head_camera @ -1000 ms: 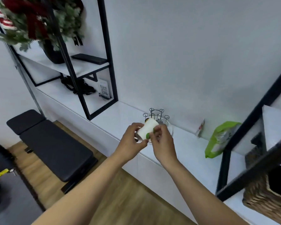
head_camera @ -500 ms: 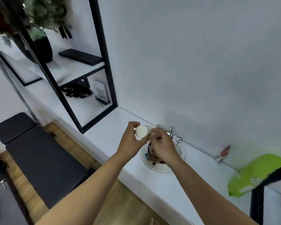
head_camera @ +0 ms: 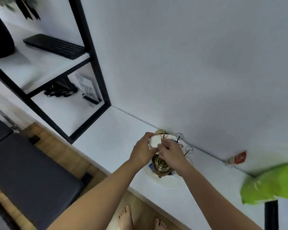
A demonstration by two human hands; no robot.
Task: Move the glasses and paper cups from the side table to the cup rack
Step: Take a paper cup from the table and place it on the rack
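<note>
The paper cup (head_camera: 154,142) is held over the cup rack (head_camera: 165,170), turned so its white base faces the camera and its mouth points down toward the pegs. That tilt looks deliberate: an upturned cup can be dropped over a peg. The left hand (head_camera: 142,152) wraps its side, thumb over the top edge and fingers curled behind. The right hand (head_camera: 172,156) pinches the near rim with its fingertips, seemingly to steady or steer the cup, so each grip is closed on the same cup.

Just below the two grips stands the rack, on a round white tray (head_camera: 166,181) set on the counter (head_camera: 110,138) against the wall. Directly under the right hand a glass (head_camera: 161,164) with a brassy sheen hangs upside down on a peg. Beyond the grips, wire pegs (head_camera: 189,150) with ringed tips stand free, and one of them is probably the cup's target.

Much is hidden. The hands cover the cup's mouth and the peg beneath it, so whether the cup already touches a peg cannot be told. The right wrist covers part of the rack, including something blue at its foot that cannot be identified. A gold ring shape behind the cup, near the wall, may be another glass.

Further right of the grips lie a small red packet (head_camera: 239,158) and a green bag (head_camera: 271,185), the bag cut off by the frame edge.
</note>
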